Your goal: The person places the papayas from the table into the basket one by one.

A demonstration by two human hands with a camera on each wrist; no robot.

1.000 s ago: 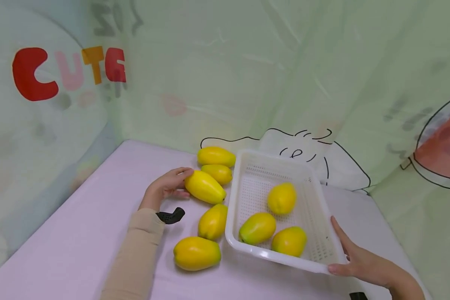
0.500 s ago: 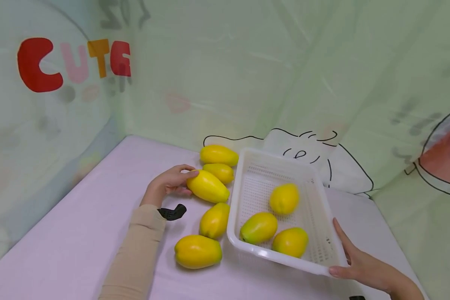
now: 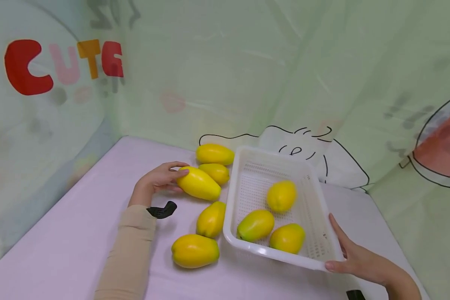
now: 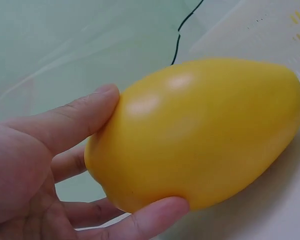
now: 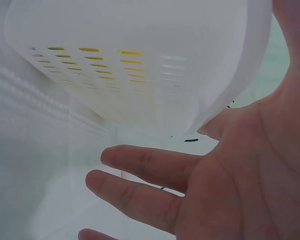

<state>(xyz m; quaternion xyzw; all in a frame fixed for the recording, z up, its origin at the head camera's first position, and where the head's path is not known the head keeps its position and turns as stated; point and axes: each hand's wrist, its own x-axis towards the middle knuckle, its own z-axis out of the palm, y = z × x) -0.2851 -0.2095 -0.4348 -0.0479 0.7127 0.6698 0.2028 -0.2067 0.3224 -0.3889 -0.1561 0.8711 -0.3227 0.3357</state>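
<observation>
**Left hand [image 3: 164,178] is gripping a yellow papaya [image 3: 199,183] beside a white basket [image 3: 277,255]**

The left hand's fingers [image 4: 160,216] are curling, spread apart, around one end of the papaya; its other end is pointing toward the basket's left side, with a gap between. Whether it is touching the table [image 3: 112,183] I cannot tell. The right hand [image 3: 361,257] is holding the basket's near right corner, thumb on the rim, other fingers extending outside the wall. Three papayas [image 3: 256,225] are lying inside the basket; four others [image 3: 195,251] are lying left of it.
</observation>
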